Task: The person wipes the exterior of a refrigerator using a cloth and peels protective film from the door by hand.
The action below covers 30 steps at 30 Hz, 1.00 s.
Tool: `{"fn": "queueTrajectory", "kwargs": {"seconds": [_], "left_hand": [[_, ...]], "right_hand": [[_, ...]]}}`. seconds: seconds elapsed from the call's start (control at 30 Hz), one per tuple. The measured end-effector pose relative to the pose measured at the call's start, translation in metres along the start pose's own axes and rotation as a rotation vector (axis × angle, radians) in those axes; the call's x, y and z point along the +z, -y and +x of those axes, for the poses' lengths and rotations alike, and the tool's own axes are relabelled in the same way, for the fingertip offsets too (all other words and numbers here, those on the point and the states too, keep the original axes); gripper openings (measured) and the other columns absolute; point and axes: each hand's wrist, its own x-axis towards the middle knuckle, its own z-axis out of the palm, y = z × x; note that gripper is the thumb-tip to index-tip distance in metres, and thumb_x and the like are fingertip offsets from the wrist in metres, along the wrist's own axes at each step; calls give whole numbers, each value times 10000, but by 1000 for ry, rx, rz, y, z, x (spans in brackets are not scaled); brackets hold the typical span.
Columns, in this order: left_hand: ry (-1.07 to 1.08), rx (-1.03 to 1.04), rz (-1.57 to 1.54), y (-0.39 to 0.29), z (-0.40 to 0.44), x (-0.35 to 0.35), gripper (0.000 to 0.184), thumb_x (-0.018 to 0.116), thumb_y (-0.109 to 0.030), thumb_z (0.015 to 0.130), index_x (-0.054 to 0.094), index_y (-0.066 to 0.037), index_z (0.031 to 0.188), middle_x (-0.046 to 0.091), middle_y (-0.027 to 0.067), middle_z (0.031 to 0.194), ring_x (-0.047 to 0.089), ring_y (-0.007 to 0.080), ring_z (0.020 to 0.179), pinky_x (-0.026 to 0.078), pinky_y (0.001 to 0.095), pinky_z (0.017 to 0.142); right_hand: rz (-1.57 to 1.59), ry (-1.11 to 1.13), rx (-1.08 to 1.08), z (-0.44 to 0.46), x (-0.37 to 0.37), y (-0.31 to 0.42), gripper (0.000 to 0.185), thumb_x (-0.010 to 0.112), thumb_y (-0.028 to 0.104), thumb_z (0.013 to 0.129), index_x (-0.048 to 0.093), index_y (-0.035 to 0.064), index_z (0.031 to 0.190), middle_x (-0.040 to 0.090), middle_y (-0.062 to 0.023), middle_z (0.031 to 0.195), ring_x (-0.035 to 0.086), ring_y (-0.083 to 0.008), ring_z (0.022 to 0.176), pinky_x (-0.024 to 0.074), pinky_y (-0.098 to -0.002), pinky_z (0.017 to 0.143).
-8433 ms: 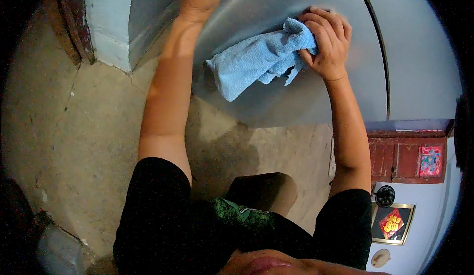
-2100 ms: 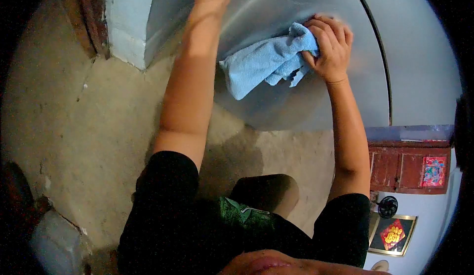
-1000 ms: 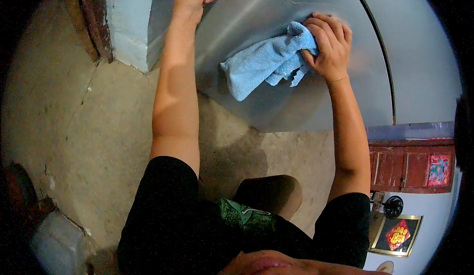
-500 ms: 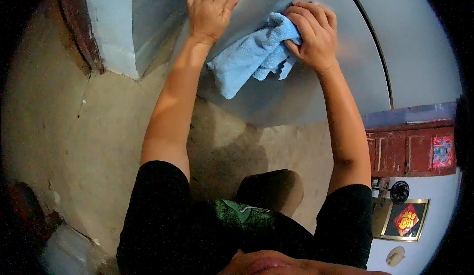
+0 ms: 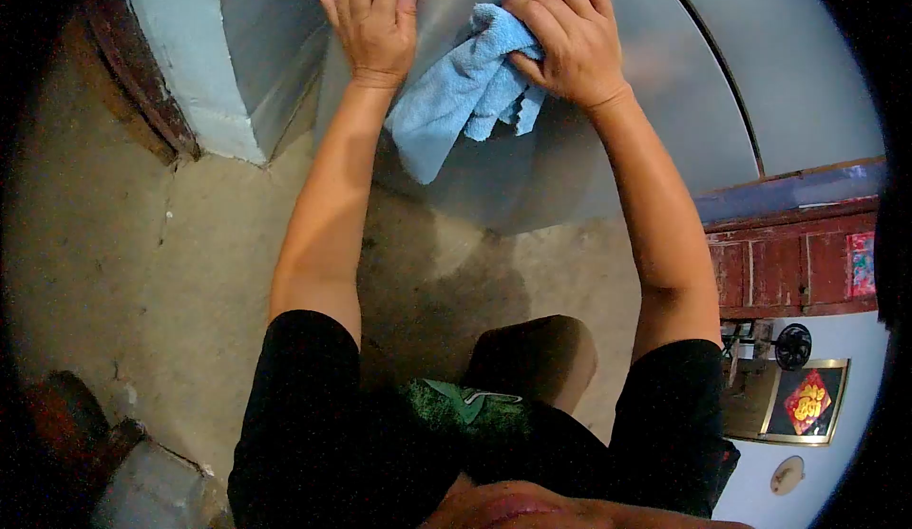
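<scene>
In front of the glossy grey panel, my right hand curls over one bunched end of a light blue terry cloth, thumb and fingers closed on it; whatever lies under my palm is hidden. Beside it my left hand is opened out, fingers spread, nothing visible in them (the top edge crops some fingertips, and I can't tell whether they touch the panel). The cloth looks fuzzy and creased, its loose end slanting down leftward, one edge jagged.
</scene>
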Motion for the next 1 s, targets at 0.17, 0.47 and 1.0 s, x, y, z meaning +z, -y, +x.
{"fn": "queueTrajectory", "kwargs": {"seconds": [0.17,0.47,1.0], "left_hand": [[-128,124,1,-6,1,5,236,632,-209,934,677,-136,1153,575,85,1250,483,335,1289,267,564,1145],[-211,133,-113,-41,20,17,151,756,-139,812,732,-135,961,610,65,987,547,289,999,429,437,907],[-200,-178,-316,-52,29,23,179,764,-80,774,661,-57,918,608,79,903,547,259,877,452,368,794]], "right_hand": [[28,16,-51,1,-3,-4,356,710,256,691,633,77,988,651,-77,1038,611,-254,1072,417,-442,985],[58,-17,-33,-1,-2,-4,380,731,249,662,627,73,982,655,-80,1052,603,-252,1074,418,-440,982],[132,-52,-3,-6,-1,-6,450,768,232,588,619,78,983,647,-86,1047,599,-258,1055,424,-426,991]]}}
